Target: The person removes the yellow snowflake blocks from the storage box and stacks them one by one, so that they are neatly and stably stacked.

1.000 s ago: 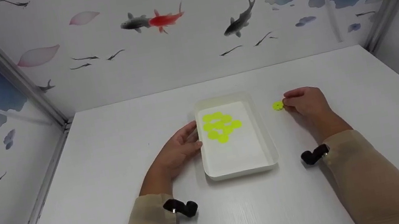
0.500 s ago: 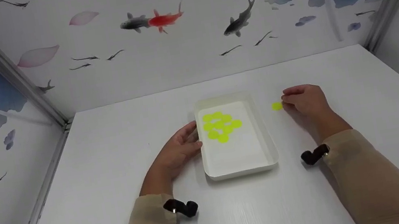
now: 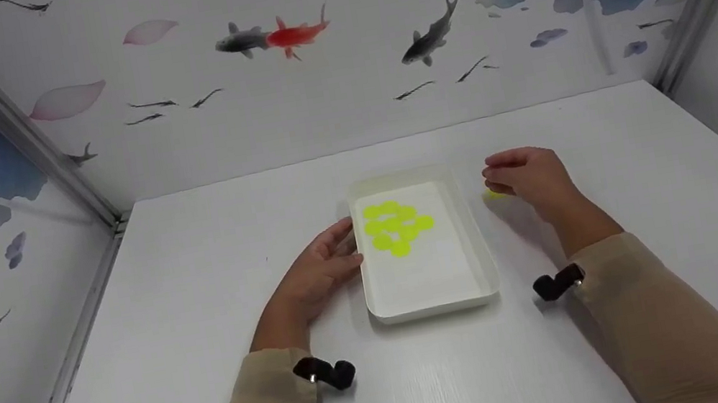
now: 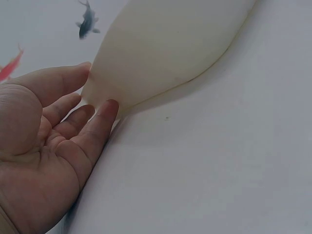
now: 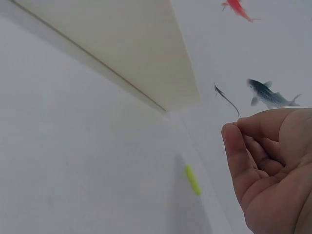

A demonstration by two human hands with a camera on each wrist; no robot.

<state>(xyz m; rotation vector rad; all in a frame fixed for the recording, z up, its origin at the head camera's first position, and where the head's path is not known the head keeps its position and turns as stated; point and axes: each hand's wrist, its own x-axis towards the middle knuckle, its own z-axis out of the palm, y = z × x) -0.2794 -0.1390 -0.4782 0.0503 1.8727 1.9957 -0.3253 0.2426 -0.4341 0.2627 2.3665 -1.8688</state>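
Note:
A shallow white tray stands on the table with several flat yellow discs lying inside, grouped toward its far left. My left hand rests against the tray's left side, its thumb and fingertips touching the outer wall. Right of the tray, another yellow disc lies on the table; in the head view the thumb side of my right hand hides most of it. The right wrist view shows the right thumb and forefinger tips together, other fingers curled, and no object visible between them.
White panels printed with fish and leaves close off the back and sides. Metal frame posts stand at the left and right corners. A black wrist camera juts from the left sleeve, another from the right.
My right hand has moved left toward the tray and slightly away from me, now covering most of the loose yellow disc. The left hand and tray have stayed put.

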